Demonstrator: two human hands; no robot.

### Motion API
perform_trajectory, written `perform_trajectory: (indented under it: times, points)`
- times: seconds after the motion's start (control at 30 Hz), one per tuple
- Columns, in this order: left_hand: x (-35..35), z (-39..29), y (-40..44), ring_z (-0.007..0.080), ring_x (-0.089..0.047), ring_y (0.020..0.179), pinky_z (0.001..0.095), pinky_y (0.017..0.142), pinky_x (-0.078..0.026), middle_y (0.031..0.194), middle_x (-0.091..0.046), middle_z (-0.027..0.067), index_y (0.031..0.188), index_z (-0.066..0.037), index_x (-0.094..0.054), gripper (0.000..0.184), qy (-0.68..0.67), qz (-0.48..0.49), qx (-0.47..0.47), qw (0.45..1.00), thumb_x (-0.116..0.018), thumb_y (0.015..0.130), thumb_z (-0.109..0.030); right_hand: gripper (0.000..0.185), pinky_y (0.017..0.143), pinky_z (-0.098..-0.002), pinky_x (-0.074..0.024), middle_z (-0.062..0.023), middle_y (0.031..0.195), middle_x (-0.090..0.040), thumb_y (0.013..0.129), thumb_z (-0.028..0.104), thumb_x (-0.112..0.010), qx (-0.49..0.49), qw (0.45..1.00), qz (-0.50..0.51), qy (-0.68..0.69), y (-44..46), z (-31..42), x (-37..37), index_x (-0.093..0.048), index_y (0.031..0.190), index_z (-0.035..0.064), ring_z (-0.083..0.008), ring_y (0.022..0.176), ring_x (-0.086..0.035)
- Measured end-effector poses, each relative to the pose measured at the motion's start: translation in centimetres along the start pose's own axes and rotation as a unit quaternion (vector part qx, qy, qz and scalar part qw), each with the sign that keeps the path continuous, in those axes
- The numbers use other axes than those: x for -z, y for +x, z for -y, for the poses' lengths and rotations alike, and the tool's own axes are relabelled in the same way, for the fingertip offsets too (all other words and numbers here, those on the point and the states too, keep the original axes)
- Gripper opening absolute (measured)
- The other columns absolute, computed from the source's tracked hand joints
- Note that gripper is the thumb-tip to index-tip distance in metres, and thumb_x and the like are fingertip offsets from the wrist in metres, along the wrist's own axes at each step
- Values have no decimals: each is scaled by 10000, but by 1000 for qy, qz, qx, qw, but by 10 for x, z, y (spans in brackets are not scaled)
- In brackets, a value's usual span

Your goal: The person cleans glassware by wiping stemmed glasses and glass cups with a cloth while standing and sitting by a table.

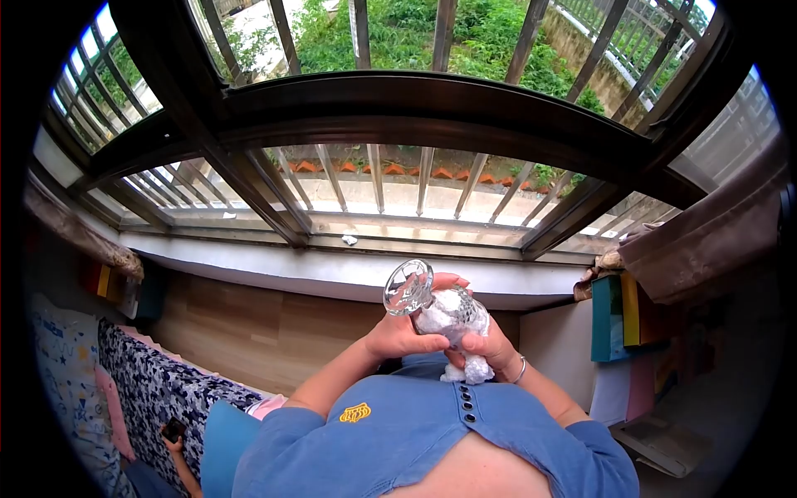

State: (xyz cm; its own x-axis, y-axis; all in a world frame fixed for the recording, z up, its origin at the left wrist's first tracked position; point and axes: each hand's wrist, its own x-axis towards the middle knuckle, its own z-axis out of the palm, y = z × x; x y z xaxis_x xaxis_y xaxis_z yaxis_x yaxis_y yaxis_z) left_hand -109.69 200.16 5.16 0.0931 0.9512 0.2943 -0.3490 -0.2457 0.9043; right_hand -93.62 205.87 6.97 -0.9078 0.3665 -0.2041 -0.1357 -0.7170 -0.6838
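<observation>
"Is there just one glass [415,294]?"
"One, in two hands: left hand [398,336], right hand [496,344]."
"Shirt buttons [467,407]?"
"Four showing; one yellow badge [355,412]."
"Near left?"
"One phone [173,429], one co-worker's hand [173,446]."

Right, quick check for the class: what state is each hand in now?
Left hand: closed, holding the glass.
Right hand: closed, also holding the glass.

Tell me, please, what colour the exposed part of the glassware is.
The glassware is clear and colourless; it shows best in the head view.
</observation>
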Motion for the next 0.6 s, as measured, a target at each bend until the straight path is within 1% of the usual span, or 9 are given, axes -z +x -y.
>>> perform_trajectory:
  times: [0.07,0.17,0.2,0.27,0.33,0.4,0.47,0.53,0.6]
  points:
    - [-5,2,-2,255,-401,1143,374,945,-342,1227,-383,147,1258,-14,-291,783,-10,-21,12,1000,-717,672,-311,499,493,-223,-431,-46,795,-559,659,232,-723,1,1000,12,-12,1,-1,4,-475,1040,27,-111,570,-531]
    - [-13,0,-2,220,-446,1086,341,923,-358,1179,-433,143,1247,-4,-300,715,1,-96,32,995,-683,713,-286,385,558,-242,-463,-40,819,-557,718,130,-676,23,992,-44,-112,-1,-2,-1,-484,1038,31,-107,640,-553]
    - [-14,0,-2,220,-446,1086,341,923,-358,1179,-433,143,1247,-4,-300,715,0,-96,32,995,-683,713,-286,385,558,-242,-463,-40,819,-557,718,130,-676,22,992,-44,-112,0,-3,-3,-484,1038,31,-107,640,-553]
    - [-19,-4,-1,193,-456,1054,318,903,-369,1166,-444,134,1248,-6,-301,697,-27,-142,79,986,-669,730,-293,426,536,-260,-472,-59,788,-569,693,167,-686,63,979,-99,-166,3,-7,-8,-480,1035,18,-135,615,-567]
    - [-22,-7,1,177,-459,1036,300,893,-370,1151,-454,126,1246,-7,-305,681,-29,-155,92,983,-659,741,-297,407,543,-257,-469,-56,781,-566,698,163,-679,57,978,-104,-172,3,-5,-7,-484,1027,24,-136,624,-567]
    - [-23,-8,3,171,-458,1032,289,891,-365,1169,-437,121,1252,-10,-304,707,-44,-173,147,973,-671,729,-312,423,539,-249,-465,-52,766,-560,691,187,-686,21,987,-102,-118,2,-6,5,-483,1026,26,-138,604,-559]
    - [-20,-6,3,173,-453,1042,291,895,-361,1184,-424,125,1256,-11,-300,719,-43,-142,129,980,-681,719,-299,432,514,-226,-444,-49,796,-553,702,206,-688,31,992,-93,-86,2,-6,8,-483,1044,38,-106,590,-534]
    - [-15,0,4,176,-448,1052,293,899,-357,1199,-411,129,1261,-11,-297,732,-43,-111,112,987,-691,709,-287,502,488,-225,-428,-45,760,-542,662,264,-717,17,998,-38,51,0,1,4,-475,1039,37,-113,561,-514]
    - [-10,6,6,185,-434,1077,304,909,-352,1226,-387,140,1272,-14,-283,754,19,-50,9,999,-704,691,-245,544,473,-224,-415,-44,749,-534,645,299,-724,9,998,-38,44,0,-2,8,-467,1047,37,-118,546,-501]
